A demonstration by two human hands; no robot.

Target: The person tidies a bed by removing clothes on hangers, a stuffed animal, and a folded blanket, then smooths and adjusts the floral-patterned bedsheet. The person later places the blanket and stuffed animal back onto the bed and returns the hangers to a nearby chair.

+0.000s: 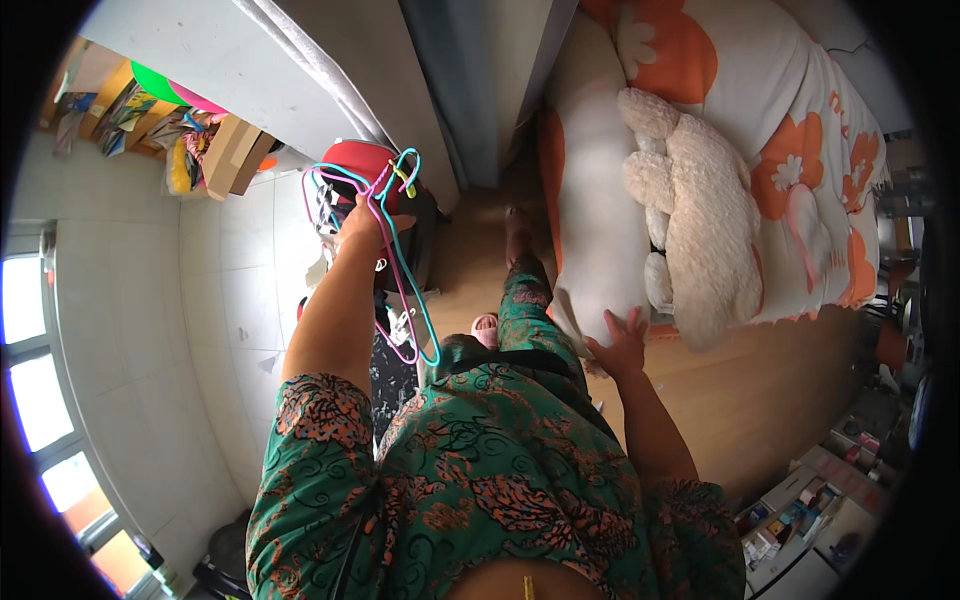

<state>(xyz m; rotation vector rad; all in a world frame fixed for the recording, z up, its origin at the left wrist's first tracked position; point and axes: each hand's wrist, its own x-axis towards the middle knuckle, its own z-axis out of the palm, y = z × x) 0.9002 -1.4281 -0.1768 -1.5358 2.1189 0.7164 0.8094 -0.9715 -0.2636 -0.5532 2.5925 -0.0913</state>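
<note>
My left hand (pixel 364 225) holds clothes hangers, a pink one (pixel 413 330) and a turquoise one (pixel 409 277), with their hooks upward. A yellow-green piece (pixel 407 180) sits by the hooks. Behind this hand are a red rounded item (pixel 356 159) and black-and-white cloth, partly hidden by it. My right hand (pixel 624 346) rests with spread fingers at the near edge of a bed with a white and orange floral cover (pixel 592 187). Just beyond it a cream plush toy (pixel 712 217) lies along the bed.
A pink slipper (pixel 486 330) is on the wooden floor (pixel 469 262). Shelves with a cardboard box (pixel 229 157) stand upper left, beside a tall pale panel (pixel 225 60). A white tiled wall (pixel 232 292) and windows are at left. A cluttered drawer unit (pixel 795 517) stands lower right.
</note>
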